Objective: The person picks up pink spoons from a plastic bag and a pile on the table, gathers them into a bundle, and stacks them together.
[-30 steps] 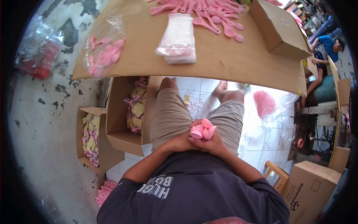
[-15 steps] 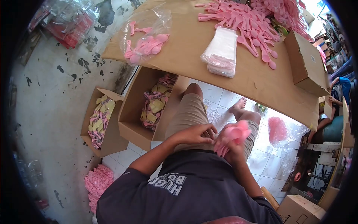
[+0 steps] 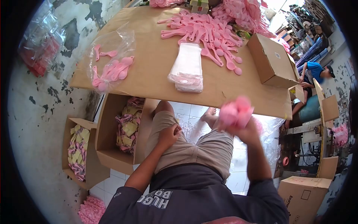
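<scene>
My right hand point(image 3: 244, 128) is closed around a bunch of pink spoons point(image 3: 237, 111), held up near the table's front edge and blurred by motion. My left hand point(image 3: 170, 135) rests over my thigh with its fingers curled together; whether anything small is inside them is hidden. On the cardboard-covered table point(image 3: 149, 56) lies a stack of clear plastic bags point(image 3: 187, 67). Behind it spreads a heap of loose pink spoons point(image 3: 203, 31). A clear bag holding several pink spoons point(image 3: 113, 72) lies at the table's left end.
Two open cartons point(image 3: 112, 147) point(image 3: 95, 170) with packed pink and yellow pieces stand at my left. A cardboard box point(image 3: 272, 61) sits on the table's right end. A printed carton point(image 3: 304, 198) stands at lower right. Another person point(image 3: 315, 71) sits in the right background.
My right hand has moved forward towards the table with the spoons. My left hand has drawn apart from it to over my thigh, its fingers now curled. The view has shifted.
</scene>
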`<act>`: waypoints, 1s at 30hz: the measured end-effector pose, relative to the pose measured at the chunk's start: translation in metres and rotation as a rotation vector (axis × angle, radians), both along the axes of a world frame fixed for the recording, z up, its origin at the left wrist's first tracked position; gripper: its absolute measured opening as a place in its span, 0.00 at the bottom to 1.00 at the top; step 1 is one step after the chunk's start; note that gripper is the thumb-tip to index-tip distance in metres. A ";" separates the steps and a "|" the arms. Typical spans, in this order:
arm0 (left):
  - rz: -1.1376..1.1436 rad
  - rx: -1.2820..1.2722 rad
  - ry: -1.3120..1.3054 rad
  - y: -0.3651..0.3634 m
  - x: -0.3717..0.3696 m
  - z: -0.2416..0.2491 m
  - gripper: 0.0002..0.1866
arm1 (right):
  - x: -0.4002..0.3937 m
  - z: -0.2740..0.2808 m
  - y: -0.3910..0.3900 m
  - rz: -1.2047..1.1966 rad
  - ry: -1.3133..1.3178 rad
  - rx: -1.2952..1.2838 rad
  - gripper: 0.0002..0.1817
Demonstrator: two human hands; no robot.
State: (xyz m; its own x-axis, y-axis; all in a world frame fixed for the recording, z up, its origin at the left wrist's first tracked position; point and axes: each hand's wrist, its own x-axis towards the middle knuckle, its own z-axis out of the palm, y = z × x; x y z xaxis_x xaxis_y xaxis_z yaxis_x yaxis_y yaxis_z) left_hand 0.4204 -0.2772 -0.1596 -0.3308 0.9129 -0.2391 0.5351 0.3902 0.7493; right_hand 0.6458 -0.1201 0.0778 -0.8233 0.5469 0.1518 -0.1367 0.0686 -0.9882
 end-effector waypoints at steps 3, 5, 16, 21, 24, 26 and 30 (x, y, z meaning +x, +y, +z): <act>0.025 0.121 -0.044 -0.002 -0.005 -0.023 0.08 | -0.026 0.027 0.077 -0.178 -0.170 0.176 0.21; 0.119 0.196 -0.210 -0.001 -0.008 -0.030 0.07 | -0.054 0.031 0.137 -0.239 -0.345 0.529 0.24; 0.163 0.279 -0.350 -0.013 -0.021 -0.030 0.06 | -0.229 0.070 0.315 -0.131 -0.654 1.287 0.51; 0.182 0.351 -0.393 -0.017 -0.029 -0.036 0.07 | -0.243 0.008 0.331 -0.305 -0.767 1.300 0.63; 0.152 0.377 -0.316 -0.020 -0.031 -0.037 0.07 | -0.228 -0.002 0.341 -0.405 -0.531 1.361 0.59; 0.210 0.377 -0.359 -0.027 -0.036 -0.028 0.07 | -0.213 0.001 0.326 -0.427 -0.330 1.322 0.51; 0.321 0.521 -0.564 -0.052 -0.040 0.000 0.09 | -0.141 0.031 0.224 -0.310 -0.261 1.090 0.38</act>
State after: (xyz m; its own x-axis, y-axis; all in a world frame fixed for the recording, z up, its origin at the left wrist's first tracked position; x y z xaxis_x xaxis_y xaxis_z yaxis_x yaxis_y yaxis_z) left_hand 0.3807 -0.3288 -0.1596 -0.5512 0.8341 -0.0204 -0.0531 -0.0107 0.9985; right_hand 0.5053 0.1043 0.1088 -0.7531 0.4138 0.5115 0.2337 0.8950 -0.3800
